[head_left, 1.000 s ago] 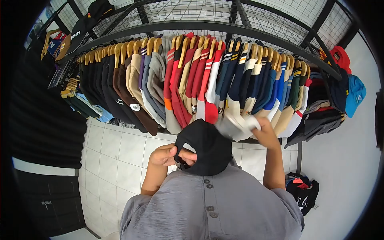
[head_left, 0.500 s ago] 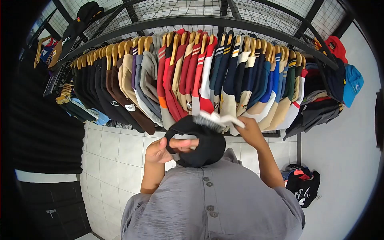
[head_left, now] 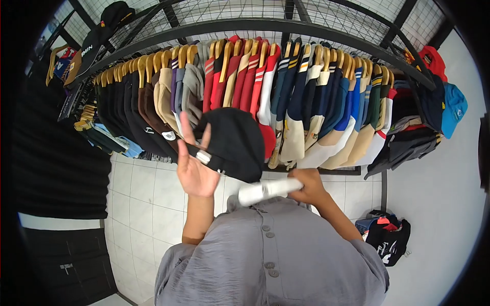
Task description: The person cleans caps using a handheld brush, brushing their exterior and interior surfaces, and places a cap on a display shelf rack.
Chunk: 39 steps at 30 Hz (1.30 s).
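Note:
A black cap [head_left: 235, 143] is up in front of my chest, with its back strap and pale buckle facing my left hand [head_left: 198, 173]. Some fingers of that hand pass through the strap opening into the cap, and others stretch out beside it, so the cap hangs on them. My right hand [head_left: 308, 186] is closed around the handle of a white brush [head_left: 265, 192]. The brush is smeared by motion and lies just below the cap's lower edge, close to my grey shirt; whether the two touch I cannot tell.
Ahead, a black rack [head_left: 245, 26] carries jackets [head_left: 245, 86] on wooden hangers. Black caps [head_left: 116, 14] sit at upper left, and a blue cap [head_left: 453, 108] hangs at right. A pile of clothes [head_left: 388, 237] lies on the floor. A black curtain [head_left: 56, 168] hangs left.
The cap has moved up and left and turned, with my left fingers now spread more upright. The brush has come down from the cap's top to below it, with my right hand lower.

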Tool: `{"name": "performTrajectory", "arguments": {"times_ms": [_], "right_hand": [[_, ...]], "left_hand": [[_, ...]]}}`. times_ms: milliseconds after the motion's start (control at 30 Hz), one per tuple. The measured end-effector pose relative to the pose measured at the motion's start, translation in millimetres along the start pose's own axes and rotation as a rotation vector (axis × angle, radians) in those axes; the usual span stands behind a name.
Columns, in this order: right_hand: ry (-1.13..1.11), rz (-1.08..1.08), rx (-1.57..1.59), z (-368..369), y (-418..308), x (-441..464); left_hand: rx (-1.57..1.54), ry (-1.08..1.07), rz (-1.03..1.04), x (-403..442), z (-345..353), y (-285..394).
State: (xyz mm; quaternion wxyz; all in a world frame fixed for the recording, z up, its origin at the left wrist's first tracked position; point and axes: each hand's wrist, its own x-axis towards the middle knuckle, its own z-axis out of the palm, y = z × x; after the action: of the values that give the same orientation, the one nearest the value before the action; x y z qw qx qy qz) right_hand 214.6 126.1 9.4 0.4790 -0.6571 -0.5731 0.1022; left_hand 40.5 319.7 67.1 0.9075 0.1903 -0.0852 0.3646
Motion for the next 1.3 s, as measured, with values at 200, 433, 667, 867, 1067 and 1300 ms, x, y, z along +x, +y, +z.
{"name": "performTrajectory", "arguments": {"times_ms": [200, 433, 667, 867, 1067, 1300], "right_hand": [[0.342, 0.040, 0.057, 19.7, -8.1, 19.6], [0.141, 0.013, -0.260, 37.5, 93.1, -12.8], [0.488, -0.253, 0.136, 43.4, 33.3, 31.0], [0.127, -0.107, -0.139, 63.3, 84.1, 5.9], [0.428, 0.150, 0.489, 38.7, 36.4, 34.6], [0.123, 0.300, 0.183, 46.2, 55.7, 56.4]], "left_hand": [[-0.016, -0.004, 0.000, 3.3, 14.3, -7.2], [0.017, -0.092, 0.133, -8.9, 21.4, 12.9], [-0.026, -0.025, 0.081, -7.8, 21.7, -5.3], [0.038, -0.162, 0.164, -14.0, 8.8, 19.9], [0.138, -0.173, 0.215, -18.1, 1.3, 27.8], [0.437, -0.406, 0.049, -32.9, -1.5, 26.8]]}}
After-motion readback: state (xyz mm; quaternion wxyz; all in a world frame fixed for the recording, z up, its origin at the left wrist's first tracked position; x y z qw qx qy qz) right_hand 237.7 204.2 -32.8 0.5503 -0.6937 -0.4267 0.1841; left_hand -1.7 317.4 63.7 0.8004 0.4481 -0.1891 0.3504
